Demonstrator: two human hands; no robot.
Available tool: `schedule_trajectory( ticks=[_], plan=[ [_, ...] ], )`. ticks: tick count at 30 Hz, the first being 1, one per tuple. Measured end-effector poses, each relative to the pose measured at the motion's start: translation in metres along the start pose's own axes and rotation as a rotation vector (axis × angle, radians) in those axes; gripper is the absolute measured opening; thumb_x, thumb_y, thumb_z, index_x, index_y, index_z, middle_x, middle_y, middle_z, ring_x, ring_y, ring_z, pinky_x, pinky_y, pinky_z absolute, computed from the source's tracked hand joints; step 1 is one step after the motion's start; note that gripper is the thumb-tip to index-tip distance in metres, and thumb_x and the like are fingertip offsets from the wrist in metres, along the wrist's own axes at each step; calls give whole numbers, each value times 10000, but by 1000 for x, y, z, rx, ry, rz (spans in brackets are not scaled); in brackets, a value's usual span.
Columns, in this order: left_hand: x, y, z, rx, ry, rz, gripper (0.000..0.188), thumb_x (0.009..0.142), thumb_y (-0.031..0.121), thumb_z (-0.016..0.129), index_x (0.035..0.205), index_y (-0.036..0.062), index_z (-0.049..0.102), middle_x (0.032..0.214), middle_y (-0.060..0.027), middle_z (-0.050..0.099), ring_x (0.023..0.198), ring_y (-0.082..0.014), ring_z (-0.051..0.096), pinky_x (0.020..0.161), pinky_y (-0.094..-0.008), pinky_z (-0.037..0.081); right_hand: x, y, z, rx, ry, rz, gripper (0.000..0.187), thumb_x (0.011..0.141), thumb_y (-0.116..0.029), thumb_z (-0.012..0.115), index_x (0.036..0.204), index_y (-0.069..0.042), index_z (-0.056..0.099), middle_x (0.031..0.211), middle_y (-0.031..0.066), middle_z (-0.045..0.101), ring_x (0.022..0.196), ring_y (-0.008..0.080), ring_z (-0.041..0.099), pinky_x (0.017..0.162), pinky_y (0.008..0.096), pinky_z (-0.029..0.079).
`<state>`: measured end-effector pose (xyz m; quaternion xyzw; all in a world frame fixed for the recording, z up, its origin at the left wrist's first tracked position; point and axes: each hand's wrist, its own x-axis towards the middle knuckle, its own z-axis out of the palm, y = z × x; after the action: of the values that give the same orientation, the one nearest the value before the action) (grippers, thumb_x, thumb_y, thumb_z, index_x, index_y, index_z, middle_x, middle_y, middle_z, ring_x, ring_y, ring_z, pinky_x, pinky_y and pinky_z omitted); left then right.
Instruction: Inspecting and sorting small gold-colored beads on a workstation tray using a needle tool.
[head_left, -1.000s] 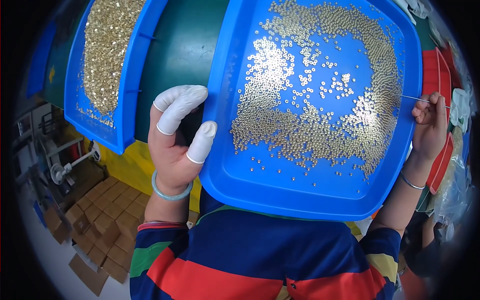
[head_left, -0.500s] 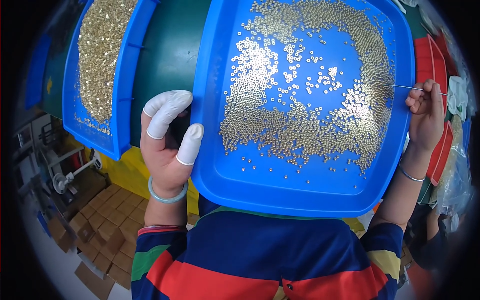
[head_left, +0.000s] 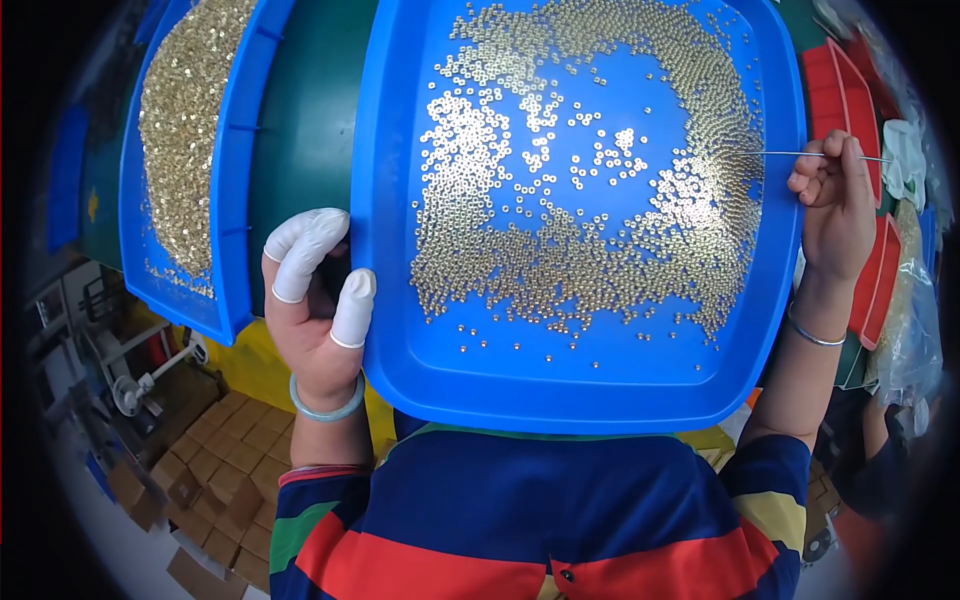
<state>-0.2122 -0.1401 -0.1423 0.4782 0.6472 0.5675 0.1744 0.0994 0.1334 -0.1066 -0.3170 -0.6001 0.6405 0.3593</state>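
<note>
A wide blue tray [head_left: 480,385] lies in front of me, scattered with many small shiny gold beads [head_left: 590,265]. My right hand [head_left: 838,215], at the tray's right rim, pinches a thin straight metal needle [head_left: 783,153]. The needle's left end reaches over the beads; its other end sticks out past my fingers. At the tray's left rim my left hand [head_left: 312,310] is open, with fingers curved and the thumb apart. White finger cots cover that thumb and two fingers. The thumb tip is by the rim; whether it touches I cannot tell.
To the left, a smaller blue bin [head_left: 232,200] holds a heap of gold flakes or sequins [head_left: 185,140]. Red bins [head_left: 842,100] and clear plastic bags [head_left: 910,310] are at the right. The table top [head_left: 305,120] is green. Brown cartons [head_left: 225,455] stand at lower left.
The whole view has shifted, so the tray and bins appear a little farther left. My right hand still pinches the needle, and my left hand keeps its shape beside the rim.
</note>
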Motion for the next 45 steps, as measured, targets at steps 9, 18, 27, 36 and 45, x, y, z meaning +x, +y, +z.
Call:
schedule_trajectory(
  ticks=[9, 18, 27, 36, 45],
  plan=[
    [0, -1, 6, -10, -2, 14, 362, 778, 20, 613, 1133, -27, 558, 1139, -123, 500, 984, -193, 490, 884, -302, 391, 1, 1, -7, -16, 15, -28, 294, 1008, -240, 288, 930, -35, 485, 801, 100, 590, 655, 128, 569, 588, 189, 447],
    [5, 11, 9, 58, 6, 13, 318, 810, -8, 554, 1128, -27, 562, 1144, -134, 516, 993, -196, 504, 866, -303, 411, 1, -5, -15, 32, -10, -40, 303, 1006, -235, 289, 930, -24, 492, 802, 115, 602, 655, 132, 589, 594, 193, 481],
    [64, 41, 8, 765, -268, 427, 423, 761, -119, 490, 1139, 44, 585, 1229, -151, 523, 1122, -320, 499, 936, -379, 420, -4, -12, -24, 34, 18, -44, 307, 1004, -233, 301, 925, -18, 505, 804, 122, 609, 645, 132, 602, 570, 185, 485],
    [85, 51, 25, 779, -488, 414, 407, 685, -44, 649, 1059, 113, 618, 1287, -116, 508, 1212, -356, 442, 972, -401, 403, -2, -19, -29, 28, 50, -46, 306, 1003, -234, 307, 918, -17, 505, 792, 120, 607, 636, 132, 605, 551, 180, 483],
    [92, 42, 26, 659, -470, 413, 328, 668, -16, 681, 963, 105, 606, 1295, -144, 487, 1199, -371, 451, 966, -404, 409, 1, -20, -32, 87, 3, -111, 308, 1007, -237, 274, 922, -28, 484, 769, 115, 591, 641, 144, 596, 541, 195, 471]
  ],
)
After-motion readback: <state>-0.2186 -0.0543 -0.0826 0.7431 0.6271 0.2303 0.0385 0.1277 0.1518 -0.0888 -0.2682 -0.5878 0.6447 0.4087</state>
